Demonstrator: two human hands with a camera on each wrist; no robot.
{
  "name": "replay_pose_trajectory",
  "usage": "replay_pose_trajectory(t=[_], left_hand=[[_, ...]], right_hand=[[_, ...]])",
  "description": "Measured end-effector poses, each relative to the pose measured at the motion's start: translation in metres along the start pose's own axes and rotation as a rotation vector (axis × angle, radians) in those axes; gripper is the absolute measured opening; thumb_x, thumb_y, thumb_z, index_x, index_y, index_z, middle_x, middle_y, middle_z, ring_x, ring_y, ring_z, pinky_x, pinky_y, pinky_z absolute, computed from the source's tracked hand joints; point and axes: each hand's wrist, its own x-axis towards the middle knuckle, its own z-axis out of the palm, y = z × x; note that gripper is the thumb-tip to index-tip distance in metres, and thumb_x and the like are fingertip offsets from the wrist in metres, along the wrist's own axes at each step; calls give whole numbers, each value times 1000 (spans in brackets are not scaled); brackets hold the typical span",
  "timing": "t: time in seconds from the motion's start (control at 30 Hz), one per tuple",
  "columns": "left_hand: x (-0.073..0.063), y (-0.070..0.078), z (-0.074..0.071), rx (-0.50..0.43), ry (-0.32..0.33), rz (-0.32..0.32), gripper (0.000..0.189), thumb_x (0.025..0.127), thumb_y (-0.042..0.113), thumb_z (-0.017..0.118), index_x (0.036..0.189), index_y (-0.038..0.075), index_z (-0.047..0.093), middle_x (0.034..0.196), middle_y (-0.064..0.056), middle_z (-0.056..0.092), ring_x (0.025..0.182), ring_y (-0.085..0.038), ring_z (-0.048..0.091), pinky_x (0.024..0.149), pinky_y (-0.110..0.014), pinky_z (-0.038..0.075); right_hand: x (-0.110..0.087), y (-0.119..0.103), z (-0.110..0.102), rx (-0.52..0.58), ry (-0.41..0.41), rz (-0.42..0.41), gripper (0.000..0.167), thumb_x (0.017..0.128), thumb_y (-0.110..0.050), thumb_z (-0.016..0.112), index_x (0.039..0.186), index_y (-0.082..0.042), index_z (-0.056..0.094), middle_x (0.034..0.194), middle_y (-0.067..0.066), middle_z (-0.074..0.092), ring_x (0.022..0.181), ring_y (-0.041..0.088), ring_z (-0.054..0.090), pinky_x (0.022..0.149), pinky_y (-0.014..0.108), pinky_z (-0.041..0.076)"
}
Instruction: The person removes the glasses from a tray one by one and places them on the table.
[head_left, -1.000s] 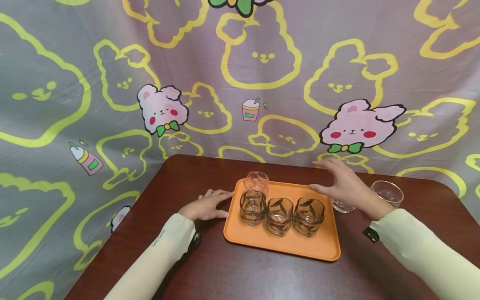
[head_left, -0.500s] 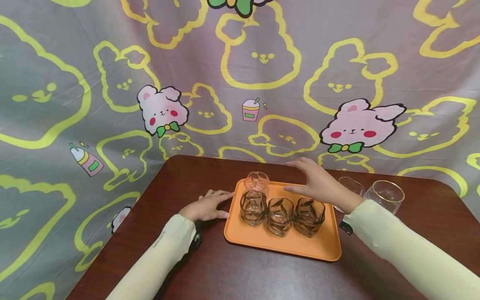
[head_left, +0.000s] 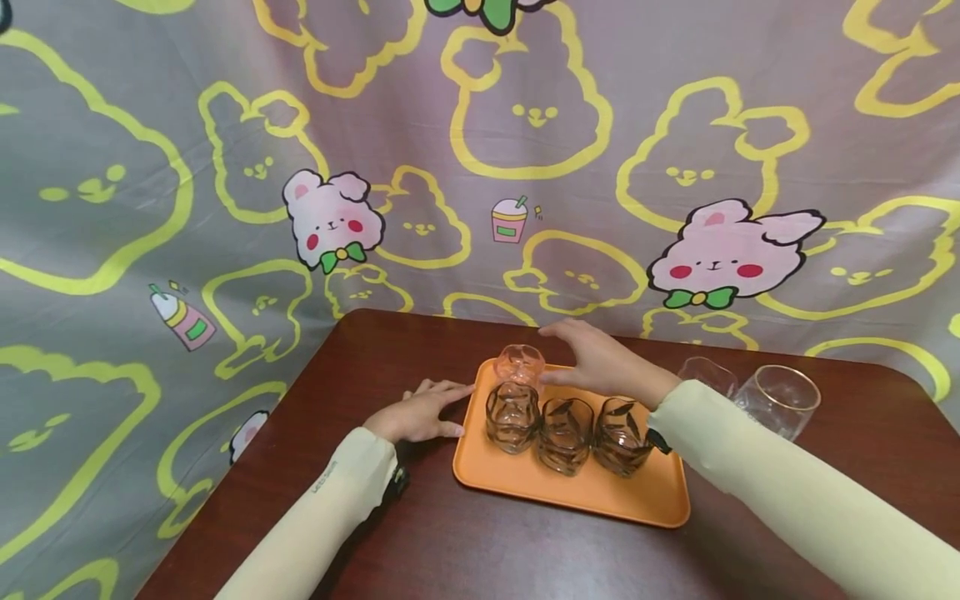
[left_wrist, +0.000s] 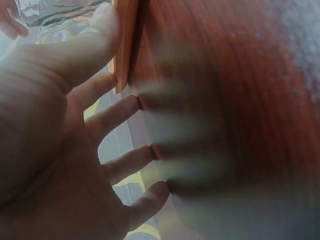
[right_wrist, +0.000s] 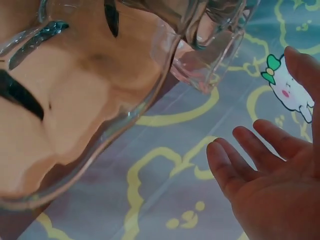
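An orange tray [head_left: 480,469] carries three smoky glass tumblers [head_left: 566,442] in a row, with a pink glass tumbler [head_left: 517,363] at its back left corner. My left hand [head_left: 420,414] lies at the tray's left edge. In the left wrist view its spread fingertips [left_wrist: 159,189] touch the table, with the thumb and index finger at the tray's rim [left_wrist: 123,45]. Above the back of the tray, my right hand [head_left: 607,365] reaches toward the pink tumbler, thumb and fingers apart. The right wrist view shows that hand [right_wrist: 280,185] holding nothing, a gap from the pink tumbler [right_wrist: 195,75].
Right of the tray, a clear glass with a gold rim [head_left: 783,400] stands beside another clear glass [head_left: 707,375], partly hidden by the right arm. The dark wooden table [head_left: 450,550] meets a patterned curtain [head_left: 420,283] behind.
My right hand has moved left across the back of the tray, from near the clear glasses to beside the pink tumbler. The left hand has stayed at the tray's edge.
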Motion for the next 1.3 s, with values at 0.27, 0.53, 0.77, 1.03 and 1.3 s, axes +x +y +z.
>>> replay_pose_trajectory(t=[0.27,0.53,0.77,1.03,1.3], left_hand=[[0,-1,0,-8,-3,0,73,84,37,69,148,25,35,147,-4,34,135,-37,21,98,-67,18],[1,-1,1,-3,-4,-3,74,84,37,69,148,26,34,147,-4,34,135,-37,21,98,-68,17],[1,-1,0,12,-6,-14,73,84,38,69,148,26,35,147,-3,35,135,-36,22,98,-67,18],[1,-2,1,27,-8,-11,73,85,38,69,148,27,34,147,-3,35,134,-35,23,98,-68,19],[1,-2,1,22,-9,-15,73,85,38,69,148,27,34,147,-3,34,135,-36,22,98,-67,18]], right_hand=[[14,2,13,26,-68,42,72,83,-40,72,137,1,46,136,19,45,127,36,39,100,51,33],[25,-3,23,22,-91,-3,60,87,-33,69,133,2,50,129,17,51,117,32,48,94,48,39],[33,-5,29,45,-97,-97,36,95,-20,59,129,-7,59,129,10,55,111,27,54,88,44,43],[34,-9,28,17,-156,-9,35,100,-17,48,133,-9,55,126,10,58,110,26,56,90,45,43],[31,-10,24,-56,-220,31,38,100,-17,47,137,-9,50,136,12,50,121,31,49,97,48,38]])
